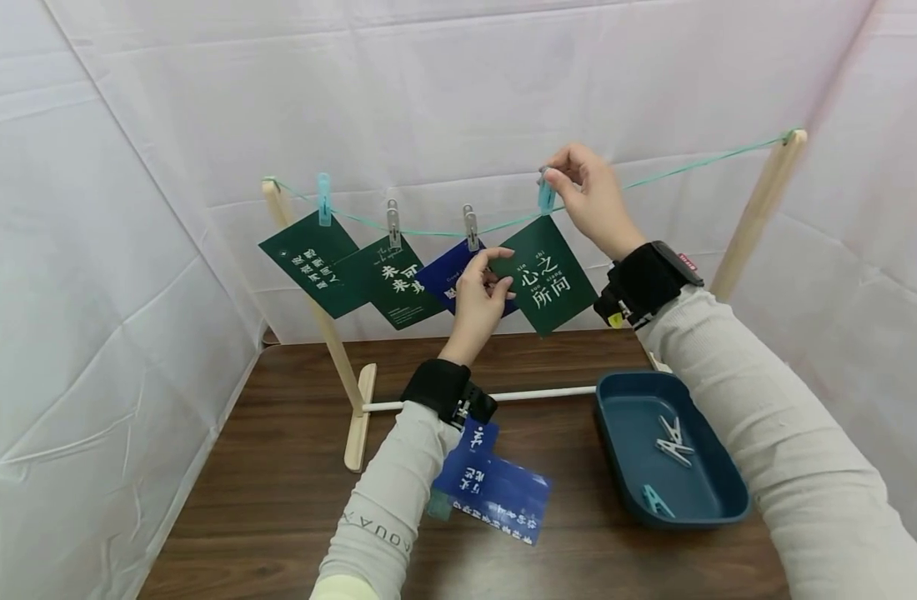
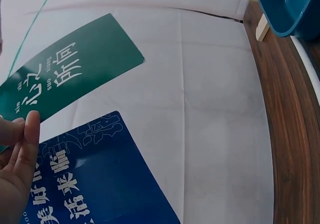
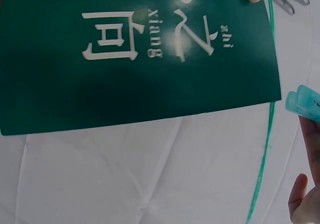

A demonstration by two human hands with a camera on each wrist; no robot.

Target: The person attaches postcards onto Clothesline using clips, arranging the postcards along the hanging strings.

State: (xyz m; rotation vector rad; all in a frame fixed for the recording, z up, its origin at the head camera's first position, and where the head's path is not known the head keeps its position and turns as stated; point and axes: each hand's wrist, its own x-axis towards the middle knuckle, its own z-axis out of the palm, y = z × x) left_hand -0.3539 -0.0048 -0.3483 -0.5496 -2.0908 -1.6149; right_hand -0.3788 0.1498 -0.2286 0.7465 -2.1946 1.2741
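Note:
My left hand (image 1: 479, 293) pinches the left edge of a green card (image 1: 554, 275) with white lettering, held near a green string. In the left wrist view, the thumb and fingers of the left hand (image 2: 19, 159) meet at the card's edge. My right hand (image 1: 595, 204) pinches a light blue clothespin (image 1: 546, 197) just above the card's top corner. From the right wrist view, that clothespin (image 3: 304, 104) sits close beside the corner, with the string (image 3: 264, 159) running behind the card.
Two green cards (image 1: 308, 262) (image 1: 412, 308) and a blue card (image 1: 445, 271) hang from clothespins on the string to the left. Wooden posts (image 1: 759, 217) hold the string. A dark blue basin (image 1: 616, 450) containing several clothespins stands right; blue cards (image 1: 503, 496) lie on the table.

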